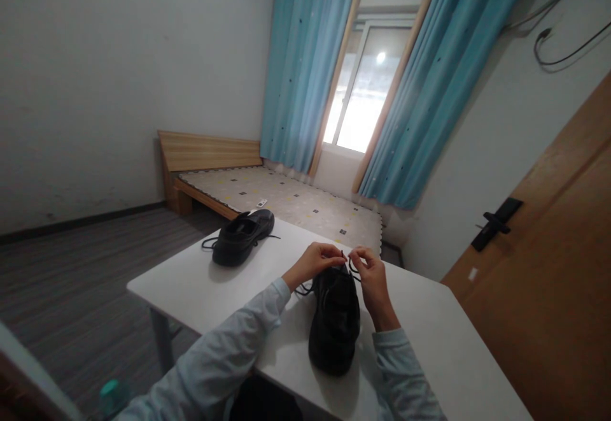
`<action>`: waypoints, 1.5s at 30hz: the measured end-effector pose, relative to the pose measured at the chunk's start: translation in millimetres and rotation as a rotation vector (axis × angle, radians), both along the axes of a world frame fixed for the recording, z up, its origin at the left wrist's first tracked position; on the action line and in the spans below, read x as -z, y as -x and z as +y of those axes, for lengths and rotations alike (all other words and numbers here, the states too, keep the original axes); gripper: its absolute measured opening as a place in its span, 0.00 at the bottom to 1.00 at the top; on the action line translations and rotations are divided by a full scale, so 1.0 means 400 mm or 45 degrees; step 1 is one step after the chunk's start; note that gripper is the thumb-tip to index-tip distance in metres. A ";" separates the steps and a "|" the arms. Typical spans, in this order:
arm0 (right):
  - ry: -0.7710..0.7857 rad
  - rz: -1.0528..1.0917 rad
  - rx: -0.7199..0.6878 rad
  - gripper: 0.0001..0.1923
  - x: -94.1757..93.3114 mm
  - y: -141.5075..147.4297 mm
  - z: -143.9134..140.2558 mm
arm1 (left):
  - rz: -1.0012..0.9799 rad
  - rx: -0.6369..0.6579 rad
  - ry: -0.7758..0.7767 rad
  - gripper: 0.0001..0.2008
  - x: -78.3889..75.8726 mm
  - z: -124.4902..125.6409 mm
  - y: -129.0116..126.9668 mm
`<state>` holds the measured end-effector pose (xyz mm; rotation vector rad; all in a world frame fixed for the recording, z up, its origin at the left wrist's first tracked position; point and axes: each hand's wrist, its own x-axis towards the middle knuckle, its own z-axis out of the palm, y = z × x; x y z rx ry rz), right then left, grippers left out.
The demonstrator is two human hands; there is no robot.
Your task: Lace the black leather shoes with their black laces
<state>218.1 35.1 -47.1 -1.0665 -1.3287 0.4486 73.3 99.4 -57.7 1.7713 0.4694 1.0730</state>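
A black lace-up shoe rests on the white table in front of me, its heel toward me. Above its far end, my left hand pinches a black shoelace, thumb and fingertips pressed together. My right hand is closed on another stretch of black shoelace, just right of the shoe's lacing. The two hands nearly meet. Part of the lace hangs loose at the shoe's left side. The toe is mostly hidden behind my hands. A second black shoe sits farther left on the table, with loose lace ends on both sides.
Beyond the table stands a bed with a patterned mattress and a wooden headboard. Blue curtains flank a window. A wooden door with a black handle is at right. A green-capped object is at lower left.
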 end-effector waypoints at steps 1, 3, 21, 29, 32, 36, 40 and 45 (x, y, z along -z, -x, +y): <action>0.003 0.008 -0.009 0.11 0.003 0.004 0.000 | 0.006 0.015 0.006 0.13 0.006 0.001 -0.002; 0.009 0.024 -0.017 0.11 0.009 0.007 0.002 | 0.017 0.040 0.024 0.14 0.017 0.002 -0.005; 0.046 -0.039 0.021 0.16 0.006 -0.017 0.008 | -0.021 0.016 0.015 0.16 0.011 -0.006 -0.003; 0.460 -0.140 -0.064 0.11 0.028 -0.144 0.025 | -0.400 -0.139 0.262 0.14 -0.026 0.000 0.027; 0.596 -0.140 -0.131 0.11 0.039 -0.145 0.022 | -0.528 -0.169 0.335 0.14 -0.027 0.007 0.034; 0.592 -0.175 -0.195 0.14 0.047 -0.128 0.022 | -0.580 -0.160 0.380 0.14 -0.026 0.010 0.036; 0.535 -0.127 -0.241 0.17 0.048 -0.125 0.025 | -0.511 -0.193 0.319 0.14 -0.027 0.011 0.037; 0.429 0.035 -0.193 0.19 0.024 -0.115 0.011 | -0.372 -0.191 0.185 0.14 -0.017 0.018 0.030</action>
